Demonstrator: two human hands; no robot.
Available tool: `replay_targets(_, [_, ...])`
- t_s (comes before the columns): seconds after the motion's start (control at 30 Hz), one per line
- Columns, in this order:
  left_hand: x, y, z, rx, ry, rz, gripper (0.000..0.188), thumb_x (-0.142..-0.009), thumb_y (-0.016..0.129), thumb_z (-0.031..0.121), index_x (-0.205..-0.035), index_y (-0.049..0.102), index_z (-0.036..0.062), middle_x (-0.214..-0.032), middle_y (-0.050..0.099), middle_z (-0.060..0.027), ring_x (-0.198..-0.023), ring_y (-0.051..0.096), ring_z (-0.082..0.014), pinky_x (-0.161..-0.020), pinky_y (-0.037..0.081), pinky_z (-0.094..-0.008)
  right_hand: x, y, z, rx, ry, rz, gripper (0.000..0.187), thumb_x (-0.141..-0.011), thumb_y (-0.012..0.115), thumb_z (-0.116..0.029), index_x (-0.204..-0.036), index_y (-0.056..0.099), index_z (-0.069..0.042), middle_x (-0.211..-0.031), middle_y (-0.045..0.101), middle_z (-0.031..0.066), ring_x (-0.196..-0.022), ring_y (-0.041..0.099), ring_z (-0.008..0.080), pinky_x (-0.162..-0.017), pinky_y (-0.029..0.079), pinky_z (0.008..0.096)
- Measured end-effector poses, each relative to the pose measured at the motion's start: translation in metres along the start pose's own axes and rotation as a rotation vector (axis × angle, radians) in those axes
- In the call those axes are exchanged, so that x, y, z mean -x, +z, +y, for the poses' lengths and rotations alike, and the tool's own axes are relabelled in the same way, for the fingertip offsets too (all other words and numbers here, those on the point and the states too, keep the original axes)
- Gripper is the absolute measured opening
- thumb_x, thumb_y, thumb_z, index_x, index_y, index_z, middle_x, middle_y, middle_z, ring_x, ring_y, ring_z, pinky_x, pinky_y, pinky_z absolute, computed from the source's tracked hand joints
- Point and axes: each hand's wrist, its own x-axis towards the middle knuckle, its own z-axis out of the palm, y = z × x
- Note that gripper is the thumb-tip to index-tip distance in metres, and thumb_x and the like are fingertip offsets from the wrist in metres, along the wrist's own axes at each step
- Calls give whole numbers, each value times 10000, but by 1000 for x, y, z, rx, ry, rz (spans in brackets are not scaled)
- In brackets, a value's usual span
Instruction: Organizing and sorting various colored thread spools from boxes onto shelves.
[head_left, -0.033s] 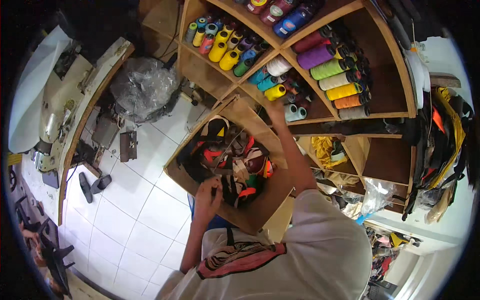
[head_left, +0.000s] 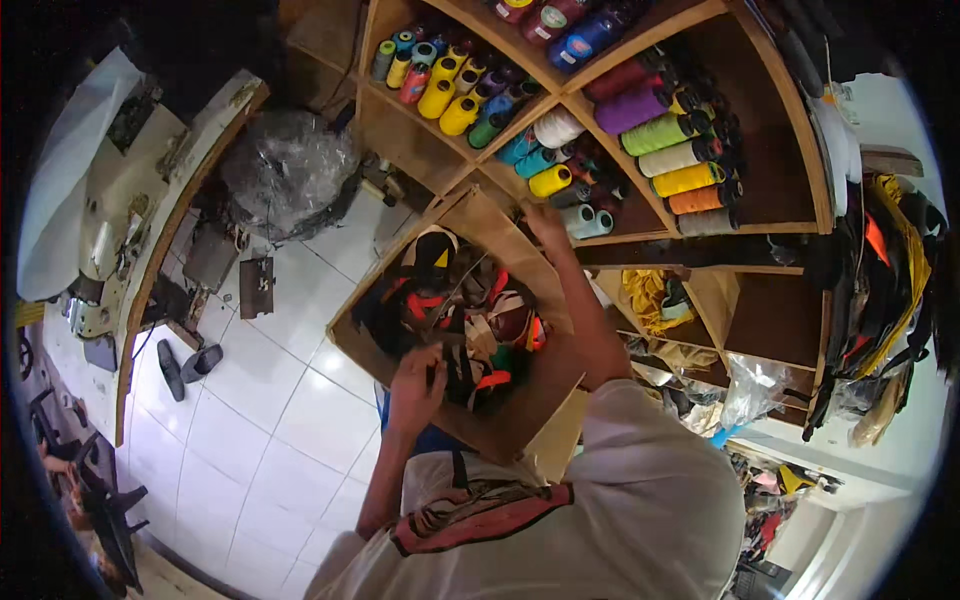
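My right hand (head_left: 545, 226) is raised to the front edge of the thread shelf, just below a yellow thread spool (head_left: 550, 181) and a dark grey one. Its fingers blend with the brown behind them, so their grip is unclear. Over the near left rim of an open cardboard box (head_left: 505, 432) is my left hand (head_left: 418, 385), fingers curled closed. A dark spot shows between those fingers, too small to name. Inside the box lies a jumble of fabric pieces (head_left: 490, 325) in black, tan, maroon and orange. My right forearm passes along the box's right side.
Wooden shelving (head_left: 563, 97) ahead holds many coloured thread spools, with yellow cloth (head_left: 655, 300) in a lower compartment. Bags and straps (head_left: 880, 290) hang at right. On the left are a worktable (head_left: 180, 220), a clear plastic bag (head_left: 288, 175) and dark shoes (head_left: 187, 367) on white tiles.
My right hand has shifted slightly down and away from the yellow spool, and a dark grey spool beside it now shows more. My left hand has barely moved.
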Motion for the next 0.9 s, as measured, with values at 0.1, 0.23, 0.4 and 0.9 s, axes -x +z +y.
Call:
replay_targets(0.1, [-41, 28, -16, -233, 52, -3, 388, -834, 610, 187, -1181, 513, 43, -1225, 499, -163, -1093, 493, -358, -869, 439, -434, 49, 2, -10, -553, -75, -116, 429, -874, 594, -307, -1197, 521, -35, -1117, 576, 83, -1073, 546, 267, -879, 440, 385])
replay_targets(0.23, [-127, 71, -7, -525, -61, -129, 582, -832, 616, 225, -1324, 369, 35, -1230, 525, -139, -1073, 519, -360, -902, 439, -439, 82, -20, -14, -1324, -196, -137, 266, -941, 527, -311, -1123, 549, -118, -1132, 565, 15, -1112, 523, 197, -939, 389, 368])
replay_targets(0.4, [-195, 101, 11, -61, -76, -595, 343, -901, 536, 240, -1160, 543, 15, -950, 629, -172, -849, 610, -319, -784, 489, -430, 99, -54, -14, -1461, -108, -209, 197, -956, 483, -232, -1084, 527, -88, -1165, 552, 69, -1149, 506, 214, -949, 379, 379])
replay_targets(0.9, [-118, 73, -5, 187, 171, -11, 127, -920, 536, 132, -915, 550, 6, -601, 465, -81, -564, 503, -208, -554, 402, -306, -14, -97, 86, -1394, -258, 492, 300, -923, 560, -209, -1136, 563, 2, -1095, 588, 64, -1014, 551, 219, -870, 442, 337])
